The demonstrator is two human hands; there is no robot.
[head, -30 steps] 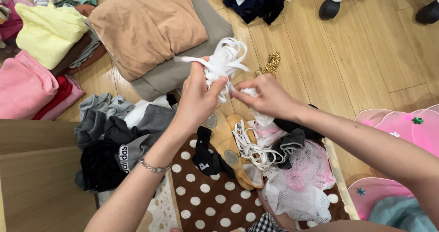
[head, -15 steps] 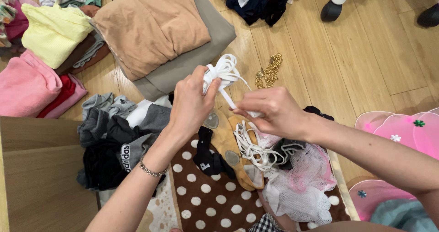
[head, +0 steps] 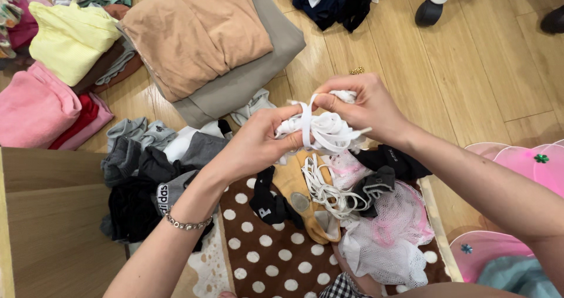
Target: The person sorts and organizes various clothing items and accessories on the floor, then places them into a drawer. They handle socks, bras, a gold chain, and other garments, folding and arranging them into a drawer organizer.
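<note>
Gripping white elastic bundle [head: 322,129] w/ both hands, now lower, wound tighter.

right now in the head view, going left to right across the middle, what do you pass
pink folded cloth → grey and black clothes pile → left hand → bundle of white ribbon → right hand → pink wings
</note>
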